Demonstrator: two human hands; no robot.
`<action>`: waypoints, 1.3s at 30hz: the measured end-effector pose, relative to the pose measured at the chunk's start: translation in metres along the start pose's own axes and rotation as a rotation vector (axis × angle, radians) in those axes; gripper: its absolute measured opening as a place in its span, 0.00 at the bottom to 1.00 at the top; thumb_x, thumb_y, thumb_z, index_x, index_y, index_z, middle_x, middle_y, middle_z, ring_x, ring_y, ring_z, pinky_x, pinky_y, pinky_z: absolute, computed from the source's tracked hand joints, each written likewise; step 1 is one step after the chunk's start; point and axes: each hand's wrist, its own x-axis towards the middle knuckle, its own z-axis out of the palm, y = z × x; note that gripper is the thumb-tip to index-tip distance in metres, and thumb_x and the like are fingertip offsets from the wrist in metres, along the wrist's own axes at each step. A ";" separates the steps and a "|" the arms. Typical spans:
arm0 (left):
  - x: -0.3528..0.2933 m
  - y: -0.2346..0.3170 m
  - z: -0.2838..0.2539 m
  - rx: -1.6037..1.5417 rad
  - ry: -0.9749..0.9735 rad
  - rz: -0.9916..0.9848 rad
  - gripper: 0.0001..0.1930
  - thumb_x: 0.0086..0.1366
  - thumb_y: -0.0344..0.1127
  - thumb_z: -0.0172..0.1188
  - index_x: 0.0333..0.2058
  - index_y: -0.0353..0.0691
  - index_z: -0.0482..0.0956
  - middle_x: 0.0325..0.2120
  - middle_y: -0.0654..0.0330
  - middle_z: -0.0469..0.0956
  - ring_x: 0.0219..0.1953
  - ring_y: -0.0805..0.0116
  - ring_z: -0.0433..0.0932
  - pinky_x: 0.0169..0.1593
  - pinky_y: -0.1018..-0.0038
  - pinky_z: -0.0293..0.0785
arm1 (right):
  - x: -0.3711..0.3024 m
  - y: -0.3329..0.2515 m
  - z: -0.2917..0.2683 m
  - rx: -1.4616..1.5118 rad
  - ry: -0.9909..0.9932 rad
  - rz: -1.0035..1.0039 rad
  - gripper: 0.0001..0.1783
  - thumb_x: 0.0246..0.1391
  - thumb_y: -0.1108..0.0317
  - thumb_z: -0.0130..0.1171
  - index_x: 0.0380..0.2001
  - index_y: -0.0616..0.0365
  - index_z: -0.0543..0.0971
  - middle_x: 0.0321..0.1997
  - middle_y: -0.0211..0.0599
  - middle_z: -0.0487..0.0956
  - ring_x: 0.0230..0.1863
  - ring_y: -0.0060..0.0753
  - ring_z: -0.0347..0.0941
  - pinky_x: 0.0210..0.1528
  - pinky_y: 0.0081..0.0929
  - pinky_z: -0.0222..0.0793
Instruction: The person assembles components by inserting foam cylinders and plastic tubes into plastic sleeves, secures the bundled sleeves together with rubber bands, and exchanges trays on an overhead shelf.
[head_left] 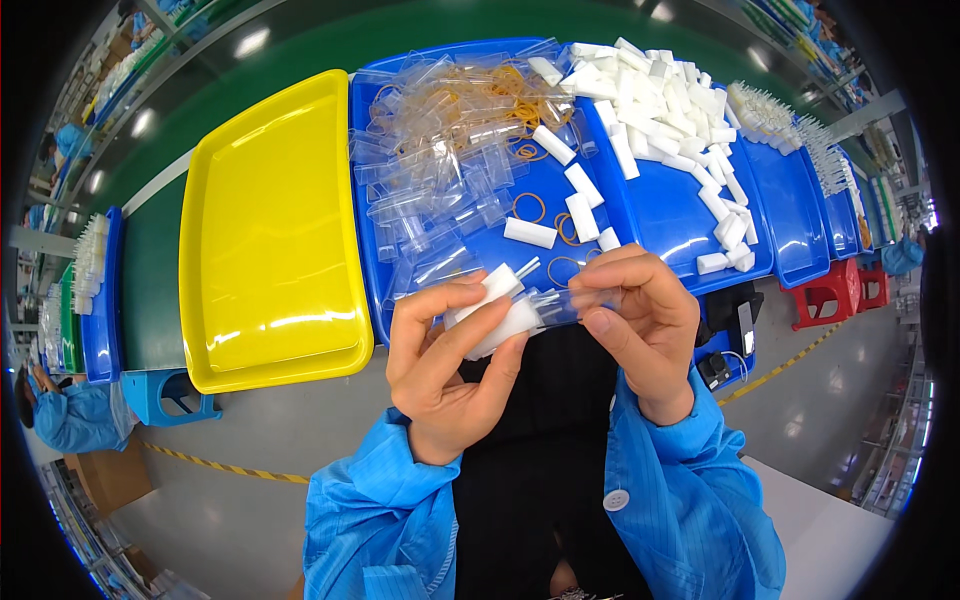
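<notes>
My left hand (pixel 435 375) is closed around two white foam blocks (pixel 512 326) lying side by side. Thin white sticks (pixel 527 267) poke out of their right ends. With thumb and fingers, my right hand (pixel 645 325) pinches a small transparent plastic sleeve (pixel 583 302). Its left end meets the sticks of the nearer block; how far they reach inside is hard to see. Both hands are held over the near edge of a blue tray (pixel 480 262), which holds a heap of transparent plastic sleeves (pixel 420 150), tan rubber bands (pixel 520 110) and several loose white blocks.
An upright-rimmed yellow tray (pixel 275 230) is at the left. Another blue tray (pixel 690 250) on the right carries a large pile of white foam blocks (pixel 665 105). Further right, bundles of white sticks (pixel 765 118) lie on more trays. A red stool (pixel 825 297) and a blue stool (pixel 170 398) stand below.
</notes>
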 end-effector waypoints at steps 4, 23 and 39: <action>0.002 0.000 -0.002 0.048 -0.024 0.014 0.15 0.50 0.21 0.70 0.39 0.33 0.83 0.43 0.52 0.73 0.47 0.56 0.77 0.46 0.70 0.77 | 0.001 0.005 0.002 -0.069 0.011 -0.057 0.14 0.53 0.80 0.61 0.44 0.68 0.75 0.45 0.45 0.75 0.42 0.29 0.75 0.46 0.21 0.71; 0.003 0.002 -0.001 0.069 -0.092 0.069 0.21 0.45 0.20 0.69 0.42 0.33 0.81 0.43 0.50 0.75 0.46 0.54 0.78 0.45 0.69 0.76 | 0.005 0.012 0.011 -0.002 0.124 0.080 0.24 0.56 0.82 0.55 0.56 0.67 0.65 0.50 0.47 0.77 0.45 0.21 0.74 0.50 0.19 0.70; -0.013 -0.011 0.029 0.099 0.059 0.184 0.33 0.49 0.23 0.73 0.54 0.28 0.69 0.49 0.44 0.76 0.50 0.46 0.78 0.51 0.62 0.77 | -0.001 0.012 0.034 -0.837 0.189 -0.320 0.44 0.27 0.67 0.71 0.55 0.65 0.70 0.58 0.50 0.67 0.59 0.49 0.65 0.61 0.40 0.62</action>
